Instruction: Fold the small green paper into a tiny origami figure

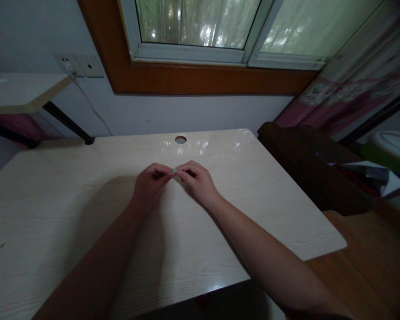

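Note:
Both my hands meet over the middle of a pale wooden desk [70, 209]. My left hand [150, 183] and my right hand [197, 179] are curled, fingertips pinched together. Between the fingertips sits a tiny pale green and pink object [175, 171], too small to name. Both hands grip it, one from each side. My forearms reach in from the bottom of the view and rest low over the desk.
A round cable hole [180, 139] is in the desk's far edge. A window [200, 26] with a brown wooden frame is above. A shelf [23, 91] stands far left, wall sockets [78, 65] beside it. A dark chair [306, 164] with papers is on the right.

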